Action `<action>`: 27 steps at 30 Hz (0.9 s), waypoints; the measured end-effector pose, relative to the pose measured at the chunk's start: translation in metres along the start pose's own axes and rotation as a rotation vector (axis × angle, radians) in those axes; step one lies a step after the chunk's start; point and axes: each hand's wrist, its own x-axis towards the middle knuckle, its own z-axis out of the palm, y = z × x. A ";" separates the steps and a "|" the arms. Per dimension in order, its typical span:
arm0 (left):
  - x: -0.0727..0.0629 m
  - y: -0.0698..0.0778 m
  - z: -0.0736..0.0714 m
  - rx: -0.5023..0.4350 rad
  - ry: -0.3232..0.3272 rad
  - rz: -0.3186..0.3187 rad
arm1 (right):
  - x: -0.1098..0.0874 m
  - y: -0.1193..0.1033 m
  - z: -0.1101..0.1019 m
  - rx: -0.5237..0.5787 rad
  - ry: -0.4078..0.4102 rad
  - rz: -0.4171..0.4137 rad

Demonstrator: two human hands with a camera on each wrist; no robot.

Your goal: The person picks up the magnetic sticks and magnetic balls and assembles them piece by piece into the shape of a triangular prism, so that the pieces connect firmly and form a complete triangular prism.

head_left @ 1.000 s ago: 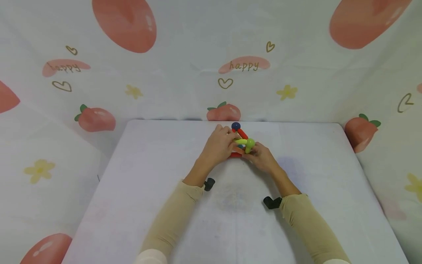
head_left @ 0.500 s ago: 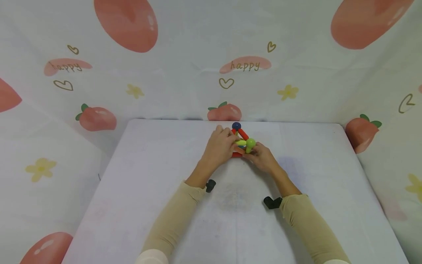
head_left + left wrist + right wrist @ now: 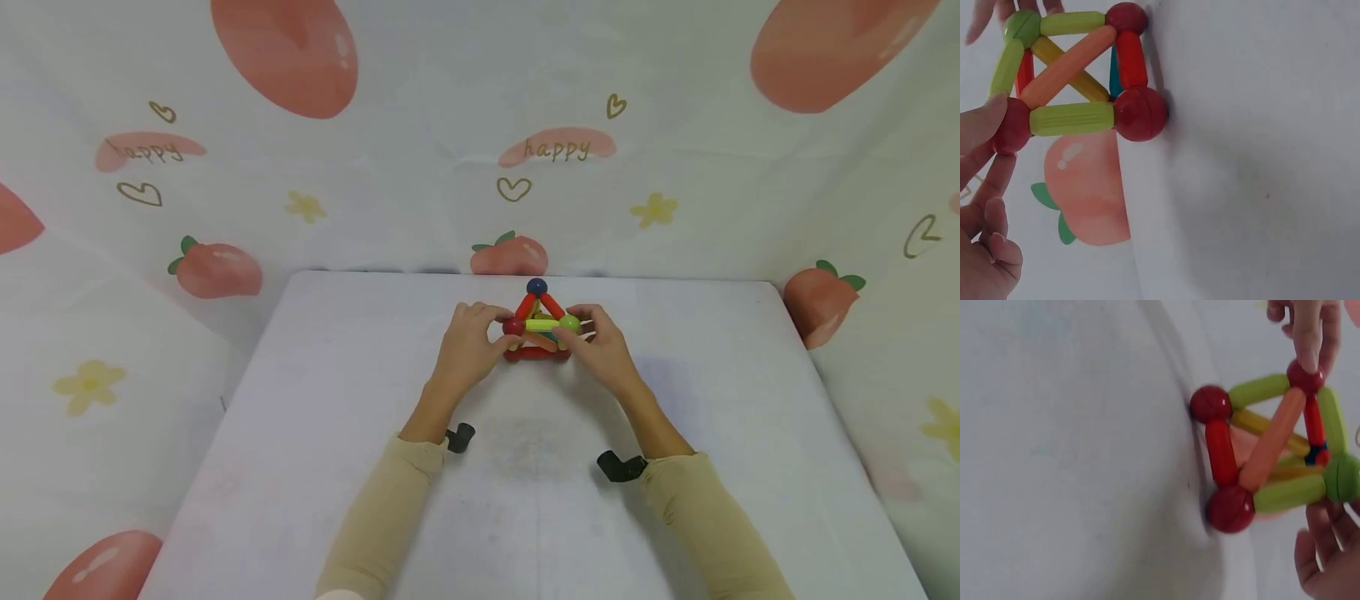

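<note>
A frame built of magnetic rods and balls (image 3: pixel 540 326) stands near the table's far edge, between both hands. My left hand (image 3: pixel 467 346) pinches its upper left red ball (image 3: pixel 1012 125) between thumb and fingers. At the upper right, my right hand (image 3: pixel 603 350) holds the green ball (image 3: pixel 570 323) with thumb and fingertips. A light green rod (image 3: pixel 542 326) joins these two balls. An orange rod (image 3: pixel 1274 439) runs diagonally across the front face, down to a lower red ball (image 3: pixel 1230 509). The dark blue ball (image 3: pixel 537 287) sits at the back, with red rods leading to it.
The white tabletop (image 3: pixel 525 500) stretches toward the person. Behind its far edge hangs a cloth (image 3: pixel 420 192) printed with peaches and flowers. Black wrist mounts (image 3: pixel 621 467) stick out inward from the sleeves.
My left hand has moved left off the frame's front and now pinches the upper left red ball, uncovering the front rods. My right hand has risen slightly from the lower right onto the green ball.
</note>
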 end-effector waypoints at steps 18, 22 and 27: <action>-0.003 0.002 0.000 -0.071 0.009 -0.023 | -0.002 -0.005 0.010 -0.125 0.096 -0.084; -0.003 0.003 0.003 -0.001 -0.002 -0.007 | -0.008 -0.004 0.007 -0.214 0.091 -0.115; -0.004 0.003 0.001 0.079 -0.003 0.047 | -0.013 -0.004 0.002 -0.364 0.053 -0.179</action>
